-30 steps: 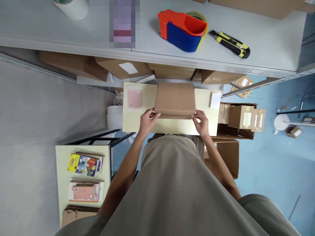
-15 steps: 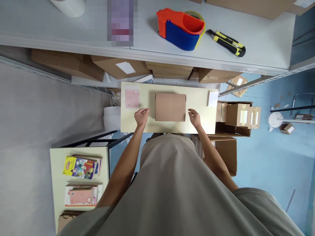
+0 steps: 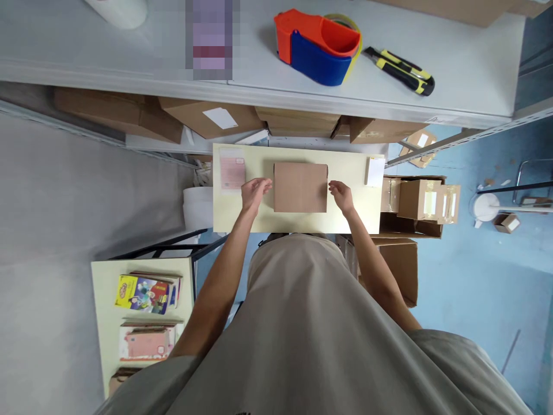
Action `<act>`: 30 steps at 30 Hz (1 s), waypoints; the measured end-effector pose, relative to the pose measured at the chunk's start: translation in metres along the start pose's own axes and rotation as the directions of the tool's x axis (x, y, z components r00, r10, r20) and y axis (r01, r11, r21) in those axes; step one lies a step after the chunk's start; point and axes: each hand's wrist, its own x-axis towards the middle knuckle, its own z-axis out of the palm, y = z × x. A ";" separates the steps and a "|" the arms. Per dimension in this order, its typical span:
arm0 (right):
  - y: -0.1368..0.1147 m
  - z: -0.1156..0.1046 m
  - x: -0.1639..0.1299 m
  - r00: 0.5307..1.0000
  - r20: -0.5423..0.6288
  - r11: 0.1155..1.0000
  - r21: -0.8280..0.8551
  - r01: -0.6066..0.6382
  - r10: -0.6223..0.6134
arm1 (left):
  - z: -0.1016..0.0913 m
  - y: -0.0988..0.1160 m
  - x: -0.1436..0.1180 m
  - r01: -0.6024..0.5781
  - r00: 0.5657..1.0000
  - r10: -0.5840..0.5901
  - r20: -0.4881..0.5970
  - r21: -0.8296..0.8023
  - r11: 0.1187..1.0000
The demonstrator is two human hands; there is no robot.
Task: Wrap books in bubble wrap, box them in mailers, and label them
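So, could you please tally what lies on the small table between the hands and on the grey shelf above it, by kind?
Box: 1
Pink sheet: 1
White card: 1
Tape dispenser: 1
Knife: 1
White roll: 1
Total: 6

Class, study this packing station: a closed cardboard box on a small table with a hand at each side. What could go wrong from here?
1. The left hand and right hand sit open beside the cardboard box, not gripping; a careless lift might let it slip.
2. The pink sheet lies close to the left hand and could be brushed off the table.
3. The utility knife lies loose on the shelf overhead; whether its blade is out cannot be seen.
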 end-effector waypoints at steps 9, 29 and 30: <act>0.021 0.013 -0.003 0.996 -0.001 0.959 0.271 -0.084 0.087 | -0.004 0.060 -0.053 -0.227 0.965 0.236 0.114 -0.082 0.970; 0.028 0.018 -0.007 0.992 -0.013 0.956 0.267 -0.117 0.125 | -0.001 0.091 -0.079 -0.309 0.932 0.318 0.173 -0.078 0.948; 0.029 0.017 -0.007 0.993 -0.009 0.957 0.268 -0.113 0.119 | 0.000 0.090 -0.079 -0.305 0.933 0.315 0.177 -0.078 0.949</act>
